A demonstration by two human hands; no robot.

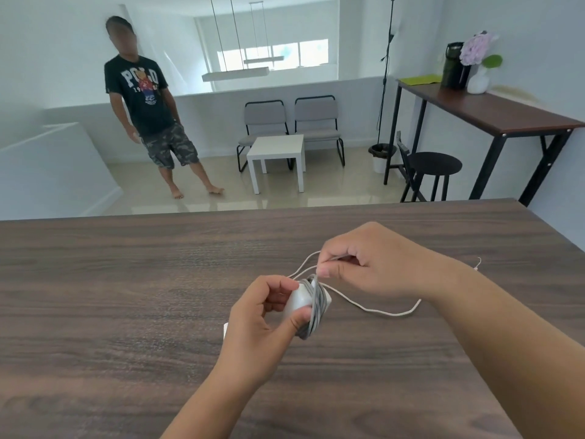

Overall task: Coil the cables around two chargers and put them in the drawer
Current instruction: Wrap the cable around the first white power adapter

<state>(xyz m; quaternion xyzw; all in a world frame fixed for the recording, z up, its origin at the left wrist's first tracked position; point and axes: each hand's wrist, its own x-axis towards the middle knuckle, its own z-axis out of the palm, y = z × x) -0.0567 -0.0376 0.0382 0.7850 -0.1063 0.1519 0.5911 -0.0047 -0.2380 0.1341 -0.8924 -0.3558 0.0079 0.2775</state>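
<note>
The charger [300, 301], a small white brick, sits just above the desk [126, 296] near the middle of the view, already wearing a fat band of grey cable [316, 307] around its body. The left hand [262, 324] grips it from about 8 o'clock, thumb and fingers curled onto the bare white end. The right hand [364, 267], at roughly 1 o'clock from the brick, pinches the loose white strand right where it leaves the coil, fingers closed on it.

The leftover tail [380, 313] trails off toward 3 o'clock, lying slack on the desk and running under the right wrist. So this one's nearly wrapped, I'd say.

To do this bit well: keep light tension on the strand, lay each turn next to the last instead of piling up, and leave enough tail to tuck the end under a loop so it doesn't spring loose in the drawer.

There's a sliver of something white [225, 331] poking out at 9 o'clock of the left hand, maybe the second charger, hard to tell. No drawer in view.
</note>
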